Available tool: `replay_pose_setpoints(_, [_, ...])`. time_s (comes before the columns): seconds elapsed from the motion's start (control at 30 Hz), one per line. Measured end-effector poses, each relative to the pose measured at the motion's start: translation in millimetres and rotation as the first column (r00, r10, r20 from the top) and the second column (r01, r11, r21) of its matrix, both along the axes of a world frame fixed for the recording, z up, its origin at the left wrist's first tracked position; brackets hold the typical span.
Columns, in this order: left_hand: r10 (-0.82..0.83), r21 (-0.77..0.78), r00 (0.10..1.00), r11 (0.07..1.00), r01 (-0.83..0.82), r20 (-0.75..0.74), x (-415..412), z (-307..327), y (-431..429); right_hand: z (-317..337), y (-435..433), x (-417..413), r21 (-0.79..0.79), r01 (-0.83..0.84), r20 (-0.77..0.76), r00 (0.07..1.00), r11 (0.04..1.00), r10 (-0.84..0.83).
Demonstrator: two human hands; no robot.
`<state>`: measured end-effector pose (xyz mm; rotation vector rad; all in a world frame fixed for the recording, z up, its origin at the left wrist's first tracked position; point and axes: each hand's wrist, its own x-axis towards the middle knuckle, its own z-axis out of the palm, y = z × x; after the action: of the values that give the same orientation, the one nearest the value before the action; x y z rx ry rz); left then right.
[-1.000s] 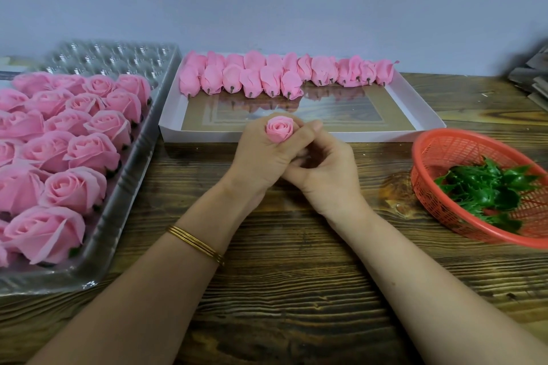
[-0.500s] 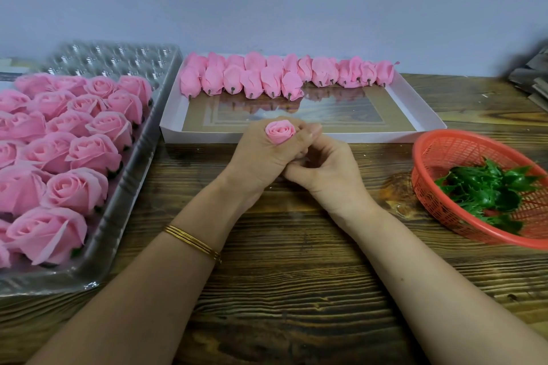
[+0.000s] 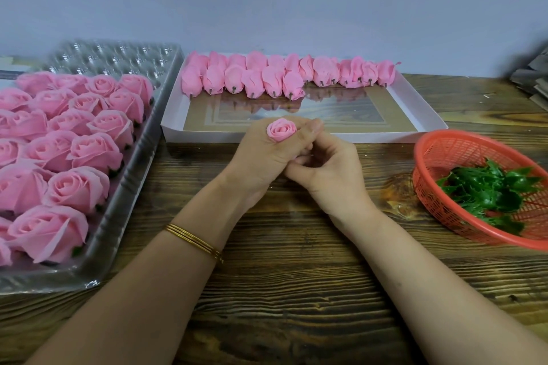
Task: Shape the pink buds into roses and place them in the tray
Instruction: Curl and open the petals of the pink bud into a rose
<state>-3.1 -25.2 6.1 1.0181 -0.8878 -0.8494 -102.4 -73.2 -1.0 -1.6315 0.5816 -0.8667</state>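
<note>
Dark wooden surface [image 3: 296, 290] met a pale grey wall [image 3: 296, 3]. At centre the left hand [image 3: 261, 157] gripped the pink bud [image 3: 281, 130]; the right hand [image 3: 329, 170] curled beside it, grasp hidden. Clear tray [image 3: 130, 178] lay at nine o'clock.

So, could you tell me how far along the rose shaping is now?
Done: opened pink roses fill most of the clear plastic tray; its far cups are bare. In hand: the left hand grips one small pink bud, the right hand curled beside it. Remaining: two rows of closed pink buds in the shallow white box.
</note>
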Motion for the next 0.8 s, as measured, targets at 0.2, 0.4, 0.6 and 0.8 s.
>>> replay_pose_setpoints(0.2, [0.064, 0.037, 0.998, 0.997, -0.064, 0.007, -2.3, -1.0, -0.5, -0.8, -0.1, 2.0, 0.052, -0.016, 0.005, 1.000, 0.999, 0.015])
replay_pose_setpoints(0.4, [0.061, 0.057, 0.998, 0.996, -0.062, 0.010, -3.8, 0.4, 0.6, -1.3, 2.3, 3.0, -0.007, 0.039, 0.011, 0.999, 0.999, -0.039])
replay_pose_setpoints(0.6, [0.050, 0.013, 0.996, 0.999, -0.051, 0.071, -0.3, -1.9, 0.3, 4.2, 1.8, -1.2, 0.037, -0.025, 0.013, 1.000, 0.999, 0.024])
replay_pose_setpoints(0.8, [0.238, 0.027, 0.957, 0.969, -0.245, 0.164, 2.1, -6.6, -3.2, 2.8, -3.8, 0.3, 0.219, 0.081, 0.027, 0.996, 0.972, -0.089])
